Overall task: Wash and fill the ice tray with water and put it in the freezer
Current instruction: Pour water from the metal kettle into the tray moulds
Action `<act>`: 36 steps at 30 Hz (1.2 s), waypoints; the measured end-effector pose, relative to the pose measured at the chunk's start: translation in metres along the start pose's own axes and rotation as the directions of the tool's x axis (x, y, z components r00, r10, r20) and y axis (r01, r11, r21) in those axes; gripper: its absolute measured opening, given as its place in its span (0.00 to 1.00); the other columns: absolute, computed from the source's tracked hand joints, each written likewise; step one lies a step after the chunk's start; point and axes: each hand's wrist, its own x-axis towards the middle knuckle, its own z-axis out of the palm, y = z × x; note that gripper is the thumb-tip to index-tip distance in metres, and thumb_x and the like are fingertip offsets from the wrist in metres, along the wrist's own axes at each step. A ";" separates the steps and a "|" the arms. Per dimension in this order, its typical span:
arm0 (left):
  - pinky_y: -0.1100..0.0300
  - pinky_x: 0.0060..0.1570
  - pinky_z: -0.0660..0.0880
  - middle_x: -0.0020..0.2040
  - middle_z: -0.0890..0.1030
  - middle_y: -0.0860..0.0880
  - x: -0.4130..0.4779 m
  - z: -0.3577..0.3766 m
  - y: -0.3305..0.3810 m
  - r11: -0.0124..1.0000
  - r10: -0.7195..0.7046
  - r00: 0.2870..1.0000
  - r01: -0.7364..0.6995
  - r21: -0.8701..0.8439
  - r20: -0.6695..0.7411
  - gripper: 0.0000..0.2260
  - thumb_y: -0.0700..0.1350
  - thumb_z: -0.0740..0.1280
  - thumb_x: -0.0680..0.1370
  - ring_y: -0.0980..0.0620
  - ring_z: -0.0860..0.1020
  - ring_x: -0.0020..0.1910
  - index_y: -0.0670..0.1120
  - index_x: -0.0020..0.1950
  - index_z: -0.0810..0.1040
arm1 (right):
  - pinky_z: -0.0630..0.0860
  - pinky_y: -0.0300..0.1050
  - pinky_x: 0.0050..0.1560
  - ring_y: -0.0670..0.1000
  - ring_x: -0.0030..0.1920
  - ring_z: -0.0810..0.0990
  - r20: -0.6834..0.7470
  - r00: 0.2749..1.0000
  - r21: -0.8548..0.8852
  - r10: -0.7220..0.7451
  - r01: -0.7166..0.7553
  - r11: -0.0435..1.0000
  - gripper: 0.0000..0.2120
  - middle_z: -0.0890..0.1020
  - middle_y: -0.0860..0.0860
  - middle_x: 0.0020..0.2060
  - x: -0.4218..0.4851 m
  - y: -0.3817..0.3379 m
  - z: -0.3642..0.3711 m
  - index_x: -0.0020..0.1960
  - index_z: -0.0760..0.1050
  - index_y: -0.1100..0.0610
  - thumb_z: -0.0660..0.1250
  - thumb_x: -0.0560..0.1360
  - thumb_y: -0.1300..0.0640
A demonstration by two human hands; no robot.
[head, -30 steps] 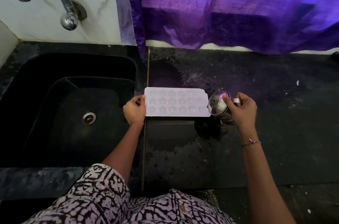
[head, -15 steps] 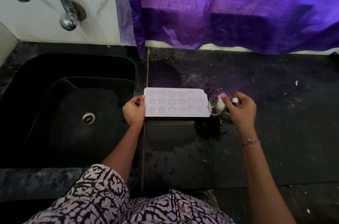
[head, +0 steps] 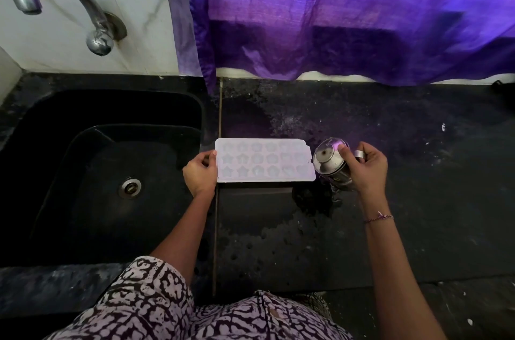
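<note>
1. The ice tray [head: 264, 159] lies flat on the black counter [head: 418, 172], just right of the sink [head: 83, 116].
2. The left hand [head: 199, 172] pinches the tray's sink-side end, likely to keep it steady for filling.
3. The right hand [head: 367, 169] grasps a steel mug [head: 328, 164], tipped over the tray end farthest from the sink, apparently to pour.
4. The tray has star- and flower-shaped cells; I cannot tell whether they or the mug hold water.
</note>
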 end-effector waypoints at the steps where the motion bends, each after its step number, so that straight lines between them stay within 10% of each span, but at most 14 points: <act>1: 0.64 0.35 0.69 0.35 0.81 0.48 0.000 0.000 0.000 1.000 -0.001 1.000 0.001 0.000 0.000 0.09 0.46 0.68 0.76 0.52 0.76 0.34 0.42 0.47 0.84 | 0.57 0.40 0.29 0.45 0.28 0.58 -0.001 1.000 -0.009 -0.011 0.011 1.000 0.25 0.60 0.45 0.24 0.000 -0.001 0.000 0.28 0.57 0.52 0.72 0.71 0.59; 13: 0.66 0.33 0.67 0.37 0.81 0.47 -0.001 -0.001 0.002 1.000 -0.009 1.000 0.009 -0.002 0.007 0.09 0.46 0.68 0.77 0.53 0.77 0.35 0.42 0.48 0.84 | 0.57 0.41 0.31 0.46 0.30 0.59 0.026 0.997 -0.017 -0.066 0.067 0.998 0.25 0.61 0.50 0.26 -0.003 -0.013 0.008 0.28 0.57 0.53 0.72 0.72 0.60; 21: 0.70 0.32 0.66 0.35 0.79 0.50 -0.003 -0.002 0.005 1.000 -0.016 1.000 0.016 0.006 0.005 0.09 0.46 0.68 0.77 0.54 0.76 0.35 0.42 0.48 0.84 | 0.67 0.38 0.30 0.46 0.30 0.68 0.042 0.998 0.271 0.056 -0.065 0.961 0.22 0.66 0.48 0.25 -0.008 -0.017 0.019 0.29 0.59 0.52 0.71 0.72 0.62; 32: 0.59 0.44 0.70 0.49 0.80 0.46 0.004 -0.002 0.020 0.999 -0.001 0.991 0.006 0.039 -0.135 0.09 0.46 0.67 0.76 0.48 0.76 0.51 0.46 0.52 0.83 | 0.68 0.38 0.32 0.45 0.30 0.69 0.189 0.979 0.516 0.075 -0.164 0.841 0.19 0.71 0.46 0.25 -0.012 -0.032 0.055 0.26 0.64 0.51 0.73 0.66 0.55; 36: 0.63 0.50 0.76 0.52 0.82 0.46 0.004 0.003 0.056 0.976 0.092 0.990 -0.111 -0.188 -0.109 0.10 0.42 0.66 0.77 0.53 0.79 0.49 0.43 0.56 0.82 | 0.67 0.34 0.32 0.42 0.29 0.68 0.214 0.974 0.544 0.074 -0.181 0.819 0.19 0.71 0.44 0.24 -0.011 -0.037 0.074 0.30 0.62 0.53 0.68 0.73 0.63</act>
